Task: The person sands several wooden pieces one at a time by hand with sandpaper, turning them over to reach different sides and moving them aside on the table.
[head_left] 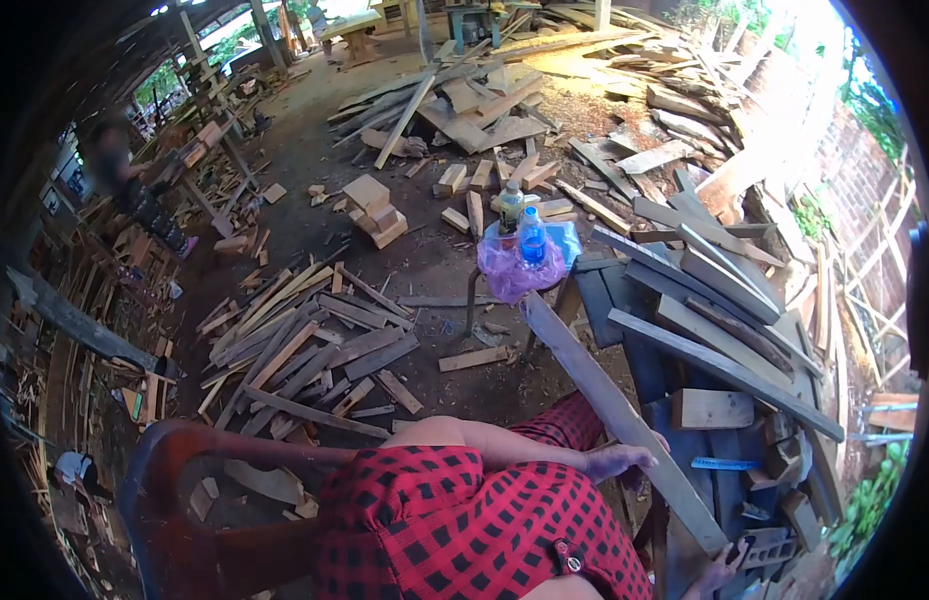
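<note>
A long, flat wooden plank point(624, 415) slants across in front of my lap, its far end raised toward the stool. My left hand point(621, 462) grips its left edge around the lower half, with some fingers partly hidden by the wood. At the plank's near end, my right hand point(719, 572) has its fingers against the wood; the frame edge cuts off part of this hand. To the right of the plank lie a blue ruler-like strip point(724, 463) and a short wooden block point(712, 409) on a dark work surface point(644, 365).
Beyond the plank, a stool covered with purple plastic point(499, 272) holds a blue-labelled bottle point(531, 238) and another bottle point(510, 203). A pile of wood strips point(304, 350) lies front left. Long boards point(724, 370) cover the right side. A person point(134, 185) is at far left.
</note>
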Demonstrator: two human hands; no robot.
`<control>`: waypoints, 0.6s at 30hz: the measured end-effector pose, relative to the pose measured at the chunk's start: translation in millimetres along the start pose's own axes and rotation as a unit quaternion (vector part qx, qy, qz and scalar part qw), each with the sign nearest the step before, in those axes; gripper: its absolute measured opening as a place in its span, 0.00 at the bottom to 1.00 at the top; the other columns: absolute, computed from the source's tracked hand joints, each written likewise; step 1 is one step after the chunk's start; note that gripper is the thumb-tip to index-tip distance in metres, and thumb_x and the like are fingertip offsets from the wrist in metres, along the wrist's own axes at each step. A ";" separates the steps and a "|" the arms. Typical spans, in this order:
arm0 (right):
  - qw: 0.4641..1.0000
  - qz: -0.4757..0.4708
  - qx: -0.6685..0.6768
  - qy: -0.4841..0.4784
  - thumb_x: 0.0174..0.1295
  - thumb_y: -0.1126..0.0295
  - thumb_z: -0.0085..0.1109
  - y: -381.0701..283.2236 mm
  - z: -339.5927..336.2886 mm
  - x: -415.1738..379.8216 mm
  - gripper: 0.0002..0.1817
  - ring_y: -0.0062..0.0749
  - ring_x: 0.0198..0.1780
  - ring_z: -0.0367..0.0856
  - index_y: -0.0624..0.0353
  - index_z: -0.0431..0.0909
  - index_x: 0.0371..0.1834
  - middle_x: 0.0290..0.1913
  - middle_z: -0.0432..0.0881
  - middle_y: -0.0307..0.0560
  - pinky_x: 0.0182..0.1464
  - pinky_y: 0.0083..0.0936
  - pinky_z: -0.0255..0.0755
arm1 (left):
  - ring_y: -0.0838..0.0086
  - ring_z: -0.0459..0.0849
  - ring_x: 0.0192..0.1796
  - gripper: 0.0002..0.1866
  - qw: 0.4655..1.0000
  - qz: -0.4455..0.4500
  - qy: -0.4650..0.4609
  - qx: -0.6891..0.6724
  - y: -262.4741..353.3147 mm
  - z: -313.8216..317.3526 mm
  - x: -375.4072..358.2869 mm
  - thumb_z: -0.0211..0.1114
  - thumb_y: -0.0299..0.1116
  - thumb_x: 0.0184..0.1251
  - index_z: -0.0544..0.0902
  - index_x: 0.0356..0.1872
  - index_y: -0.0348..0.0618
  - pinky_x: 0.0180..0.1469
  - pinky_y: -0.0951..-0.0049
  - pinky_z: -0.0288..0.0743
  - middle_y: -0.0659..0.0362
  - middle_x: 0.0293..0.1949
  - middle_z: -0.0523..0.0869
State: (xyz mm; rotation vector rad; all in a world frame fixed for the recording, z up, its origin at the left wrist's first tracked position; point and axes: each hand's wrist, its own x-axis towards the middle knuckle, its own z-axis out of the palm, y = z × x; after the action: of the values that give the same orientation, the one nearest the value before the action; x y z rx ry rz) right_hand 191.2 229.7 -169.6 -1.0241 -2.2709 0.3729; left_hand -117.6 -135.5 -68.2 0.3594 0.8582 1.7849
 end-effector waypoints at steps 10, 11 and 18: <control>0.975 -0.005 0.168 -0.147 0.62 0.75 0.56 -216.1 7.9 -6.6 0.19 0.44 0.65 0.69 0.64 0.76 0.58 0.64 0.72 0.56 0.67 0.32 0.59 | 0.76 0.81 0.29 0.26 0.995 -0.051 0.080 -0.026 0.4 1.8 12.0 0.57 0.54 0.65 0.73 0.57 0.49 0.31 0.73 0.76 0.59 0.38 0.81; 0.966 -0.051 0.162 -0.195 0.59 0.78 0.58 -268.8 4.0 -10.7 0.21 0.43 0.67 0.67 0.64 0.76 0.58 0.66 0.70 0.55 0.68 0.32 0.58 | 0.76 0.81 0.29 0.26 0.995 -0.053 0.079 -0.025 3.6 4.9 11.7 0.57 0.54 0.65 0.73 0.57 0.49 0.31 0.73 0.76 0.59 0.38 0.81; 0.948 -0.246 0.077 -0.189 0.55 0.74 0.61 -320.3 5.5 -21.6 0.21 0.48 0.67 0.68 0.59 0.79 0.55 0.62 0.74 0.57 0.68 0.41 0.58 | 0.79 0.76 0.23 0.24 0.966 -0.193 0.113 -0.133 13.9 3.0 16.5 0.60 0.61 0.61 0.80 0.37 0.48 0.26 0.78 0.68 0.65 0.27 0.78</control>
State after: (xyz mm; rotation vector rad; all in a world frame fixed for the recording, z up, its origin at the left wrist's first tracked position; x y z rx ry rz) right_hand 13.6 1.8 -29.4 -0.2963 -2.6818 0.5551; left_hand -131.7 -121.7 -59.0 -0.1816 0.7709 1.5620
